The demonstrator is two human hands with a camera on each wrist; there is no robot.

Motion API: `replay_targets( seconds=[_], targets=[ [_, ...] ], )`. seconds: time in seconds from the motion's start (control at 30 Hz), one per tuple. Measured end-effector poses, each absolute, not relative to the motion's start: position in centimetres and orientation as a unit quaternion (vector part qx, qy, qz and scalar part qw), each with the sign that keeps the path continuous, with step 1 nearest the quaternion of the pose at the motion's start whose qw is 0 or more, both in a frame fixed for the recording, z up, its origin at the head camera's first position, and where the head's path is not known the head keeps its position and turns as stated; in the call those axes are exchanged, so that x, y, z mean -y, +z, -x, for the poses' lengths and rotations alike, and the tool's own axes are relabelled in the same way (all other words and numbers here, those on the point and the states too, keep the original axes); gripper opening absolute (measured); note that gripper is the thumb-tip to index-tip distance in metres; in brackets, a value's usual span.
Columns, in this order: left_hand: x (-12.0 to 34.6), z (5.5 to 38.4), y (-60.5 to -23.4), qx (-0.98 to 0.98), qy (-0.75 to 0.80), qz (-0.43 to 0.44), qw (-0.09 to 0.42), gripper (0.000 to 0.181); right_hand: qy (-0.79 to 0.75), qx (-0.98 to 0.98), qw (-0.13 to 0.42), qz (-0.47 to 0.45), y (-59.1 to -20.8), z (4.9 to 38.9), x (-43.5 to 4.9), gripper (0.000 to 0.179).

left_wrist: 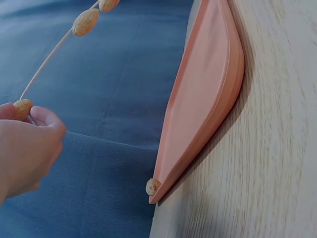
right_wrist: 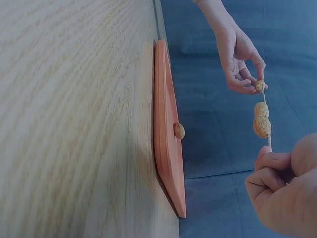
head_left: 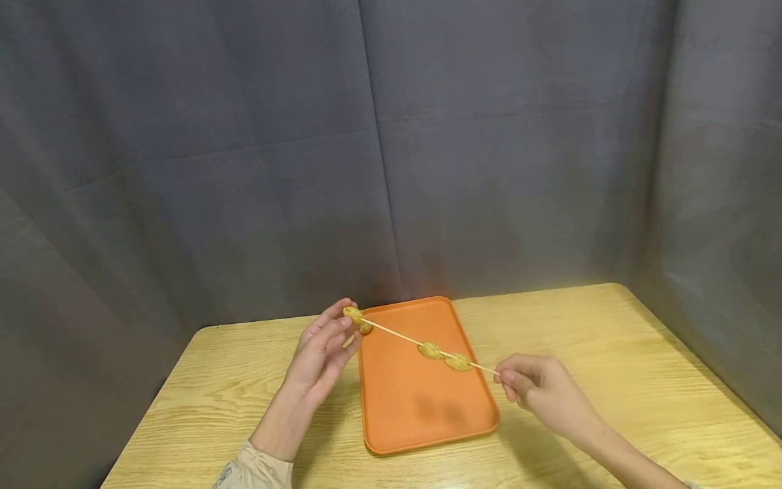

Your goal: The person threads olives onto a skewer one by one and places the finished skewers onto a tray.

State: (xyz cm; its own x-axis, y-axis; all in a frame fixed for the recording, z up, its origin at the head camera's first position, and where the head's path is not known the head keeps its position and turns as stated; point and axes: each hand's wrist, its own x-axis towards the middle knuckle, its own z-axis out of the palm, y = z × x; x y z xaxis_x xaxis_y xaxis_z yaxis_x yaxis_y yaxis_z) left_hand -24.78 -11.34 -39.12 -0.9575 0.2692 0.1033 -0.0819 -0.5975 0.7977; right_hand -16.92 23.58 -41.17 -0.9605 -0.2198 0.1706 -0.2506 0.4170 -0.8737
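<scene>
A thin wooden skewer [head_left: 392,332] slants in the air above the orange tray [head_left: 421,407], its right end lower in the head view. My right hand [head_left: 546,394] pinches that end between thumb and fingers. Partway along the skewer sit two tan oval pieces with rough, netted surfaces, one piece [head_left: 430,350] beside a second piece [head_left: 458,363]. At the skewer's left end, the thumb and fingers of my left hand [head_left: 320,356] pinch a third oval piece [left_wrist: 22,110]. Another rough tan piece [left_wrist: 153,187] lies on the tray, by its far left corner.
The tray rests on a pale wooden table [head_left: 580,339]. Dark grey-blue curtain cloth [head_left: 293,170] hangs behind the table and along its sides. Wood surface extends left and right of the tray.
</scene>
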Motion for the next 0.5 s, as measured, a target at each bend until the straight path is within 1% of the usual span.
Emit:
replay_targets(
  seconds=[0.27,0.5],
  targets=[
    [11.36,24.69,-38.83,-0.442,0.886,-0.109,0.088,0.027,0.513,0.849,0.0,-0.126,-41.37,16.8,-23.49,0.014],
    [11.25,24.4,-38.75,-0.456,0.882,-0.1,0.068,0.028,0.51,0.847,0.0,-0.148,-41.52,16.75,-23.32,0.015]
  ],
)
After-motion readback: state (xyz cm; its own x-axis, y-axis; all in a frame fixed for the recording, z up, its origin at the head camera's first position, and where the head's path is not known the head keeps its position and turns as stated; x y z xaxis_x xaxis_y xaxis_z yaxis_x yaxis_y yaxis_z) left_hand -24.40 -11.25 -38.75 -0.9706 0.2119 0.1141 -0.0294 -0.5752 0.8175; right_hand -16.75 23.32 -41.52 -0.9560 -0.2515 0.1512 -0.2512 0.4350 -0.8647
